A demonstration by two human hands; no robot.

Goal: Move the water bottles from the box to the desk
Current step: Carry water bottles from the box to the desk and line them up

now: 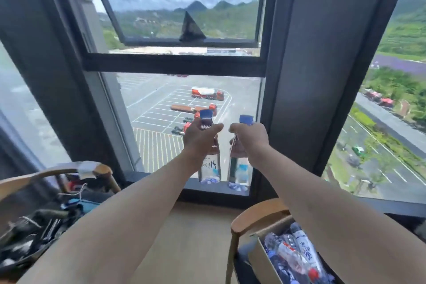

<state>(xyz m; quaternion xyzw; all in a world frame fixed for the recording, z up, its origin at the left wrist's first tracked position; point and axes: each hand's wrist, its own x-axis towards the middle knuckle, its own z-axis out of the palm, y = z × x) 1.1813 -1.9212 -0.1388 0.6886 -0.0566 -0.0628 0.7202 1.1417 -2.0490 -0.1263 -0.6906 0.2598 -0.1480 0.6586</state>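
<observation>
Both arms reach forward toward the window. My left hand (pixel 200 137) grips the neck of a clear water bottle (pixel 210 168) with a blue cap. My right hand (pixel 247 138) holds a second blue-capped water bottle (pixel 239 172) by its upper part. The two bottles stand upright side by side, their bases at the dark window sill (pixel 161 180); I cannot tell whether they touch it. At the lower right an open cardboard box (pixel 260 258) holds several more water bottles (pixel 297 253) lying down.
A wooden chair (pixel 251 217) carries the box at the lower right. Another wooden chair (pixel 57 172) on the left is piled with dark clothes and clutter (pixel 34 233). A light wooden surface (pixel 196 237) lies between them. Dark window frames (pixel 173 62) rise ahead.
</observation>
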